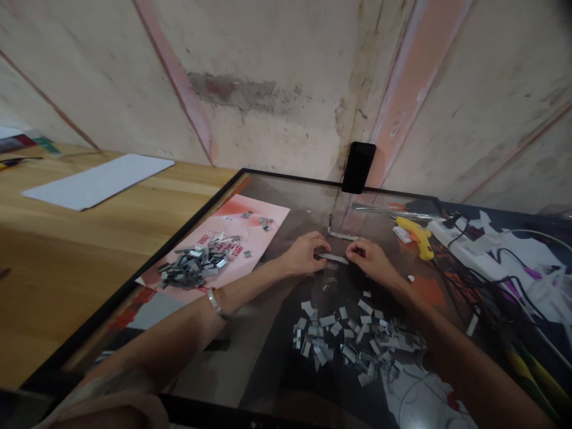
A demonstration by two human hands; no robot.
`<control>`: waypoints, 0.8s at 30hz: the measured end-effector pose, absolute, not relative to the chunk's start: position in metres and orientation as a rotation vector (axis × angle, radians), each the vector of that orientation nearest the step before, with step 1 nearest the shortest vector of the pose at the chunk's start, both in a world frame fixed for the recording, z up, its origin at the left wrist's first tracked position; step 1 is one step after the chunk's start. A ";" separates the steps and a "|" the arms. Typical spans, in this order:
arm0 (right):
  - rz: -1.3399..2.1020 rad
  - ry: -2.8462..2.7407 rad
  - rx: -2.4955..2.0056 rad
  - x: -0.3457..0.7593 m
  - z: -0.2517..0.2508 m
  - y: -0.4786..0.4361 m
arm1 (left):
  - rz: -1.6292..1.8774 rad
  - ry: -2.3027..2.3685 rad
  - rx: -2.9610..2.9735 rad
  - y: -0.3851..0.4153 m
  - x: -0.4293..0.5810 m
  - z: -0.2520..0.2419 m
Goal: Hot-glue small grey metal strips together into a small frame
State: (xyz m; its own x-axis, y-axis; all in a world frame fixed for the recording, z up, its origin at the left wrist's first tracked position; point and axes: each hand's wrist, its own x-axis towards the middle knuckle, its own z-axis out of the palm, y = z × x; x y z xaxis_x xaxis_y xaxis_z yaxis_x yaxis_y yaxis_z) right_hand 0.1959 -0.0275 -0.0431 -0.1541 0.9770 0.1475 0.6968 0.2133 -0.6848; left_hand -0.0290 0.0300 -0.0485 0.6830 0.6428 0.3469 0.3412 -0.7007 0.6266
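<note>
Your left grip (pixel 307 253) and right grip (pixel 370 257) are both closed, thumb to fingers, pinching opposite ends of a narrow pale-grey strip (pixel 334 258), which you hold roughly level above the glass-topped, black-framed desk (pixel 277 185). Just beyond it lies a thin pale L-shaped piece (pixel 343 236), apart from your fingers. Nearer you, a loose scatter of small silvery-grey rectangular pieces (pixel 328 320) lies on the glass. To your left, a dense heap of shiny grey metallic pieces (pixel 196 262) sits on a pink printed sheet (pixel 270 210); to your right are a yellow glue gun (pixel 415 236) and a white power strip (pixel 460 245).

As far as shows, you have one strip in hand, and many pieces in both groups remain loose, so much seems left. Whether anything is already fixed to the strip, you cannot tell from here.
</note>
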 end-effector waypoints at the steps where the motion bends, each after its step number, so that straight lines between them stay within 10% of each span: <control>1: 0.614 -1.924 -1.541 0.195 -0.043 -0.028 | 0.763 0.755 2.369 0.030 -0.029 -0.049; 24: 0.560 -1.774 -1.504 0.192 -0.048 -0.029 | 0.758 0.768 2.371 0.028 -0.029 -0.047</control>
